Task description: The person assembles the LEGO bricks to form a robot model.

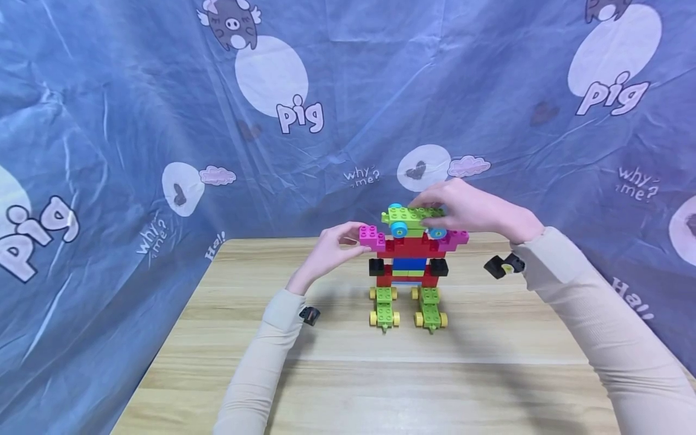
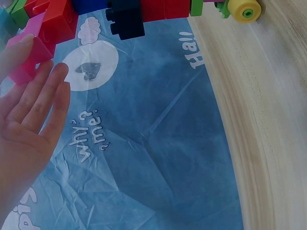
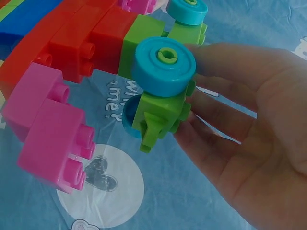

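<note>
A figure of toy building blocks stands upright on the wooden table, its middle made of red blocks (image 1: 412, 247) and a blue block (image 1: 409, 264). Across its top lies a green wheeled block (image 1: 402, 214) with blue wheels, seen close in the right wrist view. My right hand (image 1: 462, 208) grips that block by one end with thumb and fingers. On the left side, my left hand (image 1: 339, 244) pinches a pink block (image 1: 372, 237) between thumb and fingers. Another pink block (image 3: 53, 143) sticks out on the right side. Two green wheeled blocks (image 1: 384, 311) with yellow wheels form the feet.
Black blocks (image 1: 376, 267) jut out at both sides of the figure's middle. Bare wooden table (image 1: 348, 386) stretches in front. A blue printed cloth (image 1: 348, 90) hangs behind the table. Small black devices (image 1: 505, 266) sit by the wrists.
</note>
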### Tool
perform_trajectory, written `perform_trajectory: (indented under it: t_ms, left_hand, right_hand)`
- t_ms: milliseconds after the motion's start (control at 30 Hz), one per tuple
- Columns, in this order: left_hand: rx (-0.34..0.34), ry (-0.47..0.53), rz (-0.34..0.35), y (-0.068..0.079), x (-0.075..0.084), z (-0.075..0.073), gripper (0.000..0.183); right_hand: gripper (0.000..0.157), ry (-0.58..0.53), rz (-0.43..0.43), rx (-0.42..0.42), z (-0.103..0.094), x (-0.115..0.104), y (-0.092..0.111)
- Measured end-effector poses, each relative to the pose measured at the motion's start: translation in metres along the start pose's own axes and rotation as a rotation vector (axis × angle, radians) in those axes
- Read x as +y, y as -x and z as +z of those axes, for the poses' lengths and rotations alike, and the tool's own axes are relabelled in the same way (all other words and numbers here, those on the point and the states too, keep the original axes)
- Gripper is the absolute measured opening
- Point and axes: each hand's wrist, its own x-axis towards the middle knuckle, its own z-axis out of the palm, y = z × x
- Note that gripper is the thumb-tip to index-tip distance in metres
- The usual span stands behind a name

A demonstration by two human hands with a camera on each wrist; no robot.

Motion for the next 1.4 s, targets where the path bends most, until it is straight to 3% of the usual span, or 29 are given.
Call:
perform_trajectory:
  t_ms: [533, 933, 1400]
  left_hand:
    - [-0.002, -0.001, 0.001, 0.000, 0.001, 0.001, 0.040]
    - [0.006, -0.004, 0.015, -0.001, 0.001, 0.000, 0.041]
    - [0.004, -0.001, 0.006, 0.000, 0.001, 0.000, 0.041]
  right_hand:
    - [0.027, -0.019, -0.040, 0.009, 0.003, 0.001, -0.001]
    - [0.027, -0.012, -0.009, 0.042, 0.007, -0.002, -0.001]
    - [0.027, 0.018, -0.036, 0.073, 0.012, -0.002, -0.002]
